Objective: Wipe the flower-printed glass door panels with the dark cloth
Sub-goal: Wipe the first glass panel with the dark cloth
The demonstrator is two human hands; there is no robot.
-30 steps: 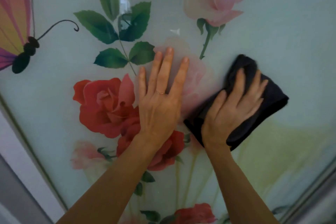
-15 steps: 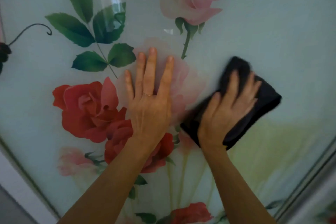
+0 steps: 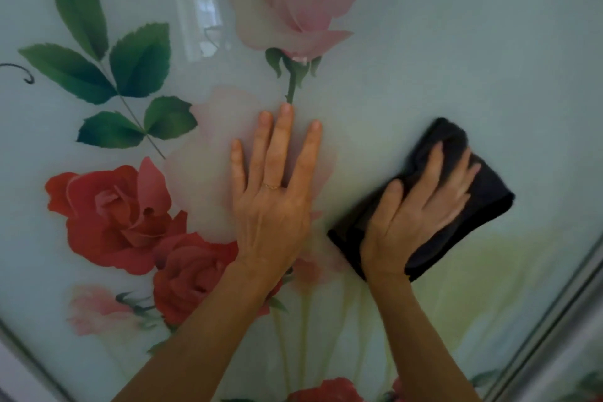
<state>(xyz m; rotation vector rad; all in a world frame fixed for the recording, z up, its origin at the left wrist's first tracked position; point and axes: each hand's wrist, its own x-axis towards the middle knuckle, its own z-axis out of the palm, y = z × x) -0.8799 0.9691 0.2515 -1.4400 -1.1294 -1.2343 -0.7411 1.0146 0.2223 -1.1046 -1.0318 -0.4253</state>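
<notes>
Most likely a home interior: a glossy glass door panel (image 3: pixel 473 42) printed with red roses (image 3: pixel 120 215) at 9 o'clock and a pink rose (image 3: pixel 293 0) at 12, set in a slim metal frame (image 3: pixel 566 310) at 4 o'clock; a paned window reflection (image 3: pixel 202 3) shows near 11 o'clock

Hands shifted rightward on the panel (image 3: pixel 456 42): left hand (image 3: pixel 272 206) now touches the pink rose's stem (image 3: pixel 291 88) with its middle fingertip (image 3: pixel 286 109); right hand (image 3: pixel 414 215) and cloth (image 3: pixel 483 202) lie farther from it.
</notes>
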